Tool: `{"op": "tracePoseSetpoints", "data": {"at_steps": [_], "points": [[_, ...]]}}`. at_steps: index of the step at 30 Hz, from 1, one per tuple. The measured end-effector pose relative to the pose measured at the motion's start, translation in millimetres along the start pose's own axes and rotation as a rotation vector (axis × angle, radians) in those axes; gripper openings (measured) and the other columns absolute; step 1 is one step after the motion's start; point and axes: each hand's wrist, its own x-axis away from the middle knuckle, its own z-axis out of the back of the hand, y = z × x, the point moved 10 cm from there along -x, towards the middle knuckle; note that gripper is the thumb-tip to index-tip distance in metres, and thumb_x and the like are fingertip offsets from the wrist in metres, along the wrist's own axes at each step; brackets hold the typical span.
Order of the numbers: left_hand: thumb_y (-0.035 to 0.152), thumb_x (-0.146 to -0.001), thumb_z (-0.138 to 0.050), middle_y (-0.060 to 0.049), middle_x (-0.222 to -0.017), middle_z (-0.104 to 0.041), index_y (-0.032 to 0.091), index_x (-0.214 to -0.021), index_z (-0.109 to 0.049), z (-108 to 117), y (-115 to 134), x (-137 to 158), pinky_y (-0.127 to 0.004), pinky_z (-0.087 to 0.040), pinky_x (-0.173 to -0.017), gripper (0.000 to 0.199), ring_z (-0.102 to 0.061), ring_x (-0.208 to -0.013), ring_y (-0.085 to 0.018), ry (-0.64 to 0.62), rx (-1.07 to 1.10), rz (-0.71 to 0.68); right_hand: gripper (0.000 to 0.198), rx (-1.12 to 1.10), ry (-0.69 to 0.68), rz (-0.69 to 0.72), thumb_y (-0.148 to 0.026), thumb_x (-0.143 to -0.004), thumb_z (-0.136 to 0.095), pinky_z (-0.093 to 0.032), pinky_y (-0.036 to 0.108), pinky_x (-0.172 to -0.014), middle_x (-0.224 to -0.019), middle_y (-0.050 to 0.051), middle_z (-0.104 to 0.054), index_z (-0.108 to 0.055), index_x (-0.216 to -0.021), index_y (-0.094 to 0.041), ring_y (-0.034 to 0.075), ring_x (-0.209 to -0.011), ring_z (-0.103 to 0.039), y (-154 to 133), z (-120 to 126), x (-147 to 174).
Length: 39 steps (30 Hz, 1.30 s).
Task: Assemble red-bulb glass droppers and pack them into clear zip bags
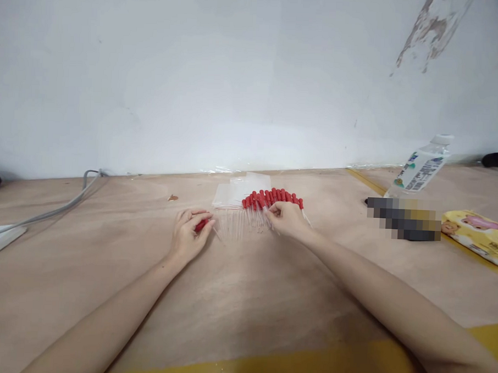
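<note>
My left hand is closed around a red rubber bulb; a thin clear tube reaches out past the fingertips, so it looks like a dropper. To its right lie several thin clear tubes side by side on the table. Beyond them is a fanned row of red-bulbed droppers, bulbs pointing away from me. My right hand is at the near side of this row, thumb and fingers pinched together at the clear stems. Whether one stem is between those fingertips is too small to make out.
White sheets or bags lie behind the tubes. At the right are a tilted plastic bottle, a blurred-out dark object and a yellow packet. A grey cable runs along the left. A white wall closes off the back.
</note>
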Motion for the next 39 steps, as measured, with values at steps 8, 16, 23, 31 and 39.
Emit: {"op": "tracePoseSetpoints", "data": {"at_steps": [8,16,23,31,39], "points": [[0.032,-0.078,-0.055,-0.009,-0.089,-0.057,0.023,-0.09,-0.066,-2,-44,5,-0.044,-0.039,-0.085,0.019,-0.049,-0.095,-0.028,0.001,-0.046,0.242,0.028,0.244,0.036,-0.159,-0.028,-0.079,-0.044,-0.041,0.028,-0.058,-0.063,0.009,-0.062,-0.061,-0.061,-0.015,0.02,-0.065,-0.059,14,-26,-36],[0.035,-0.076,-0.057,-0.009,-0.087,-0.056,0.023,-0.088,-0.067,-6,-43,5,-0.047,-0.037,-0.085,0.02,-0.047,-0.094,-0.029,-0.038,-0.037,0.281,0.029,0.321,-0.001,-0.25,-0.035,-0.079,-0.044,-0.044,0.035,-0.064,-0.081,0.012,-0.065,-0.065,-0.08,-0.016,0.026,-0.081,-0.061,15,-32,-37],[0.034,-0.077,-0.056,-0.01,-0.093,-0.056,0.021,-0.091,-0.066,-7,-44,6,-0.045,-0.036,-0.088,0.022,-0.047,-0.097,-0.028,-0.045,-0.061,0.297,0.03,0.382,0.019,-0.232,-0.038,-0.08,-0.044,-0.043,0.033,-0.064,-0.081,0.011,-0.066,-0.065,-0.083,-0.016,0.025,-0.08,-0.061,14,-26,-36],[0.029,-0.079,-0.049,-0.007,-0.089,-0.057,0.02,-0.088,-0.065,-14,-61,8,-0.038,-0.04,-0.082,0.02,-0.049,-0.087,-0.022,-0.092,-0.058,0.402,0.029,0.267,-0.128,0.078,-0.046,-0.079,-0.049,-0.041,0.029,-0.068,-0.082,0.004,-0.067,-0.064,-0.079,-0.022,0.019,-0.08,-0.06,-63,-73,-4],[0.045,-0.066,-0.064,-0.007,-0.083,-0.054,0.018,-0.07,-0.061,-5,-48,6,-0.038,-0.039,-0.085,0.028,-0.049,-0.093,-0.024,-0.036,-0.138,0.336,0.028,0.305,-0.263,0.047,-0.04,-0.08,-0.048,-0.043,0.032,-0.067,-0.083,0.008,-0.067,-0.065,-0.083,-0.019,0.022,-0.081,-0.06,-80,-107,8]]}}
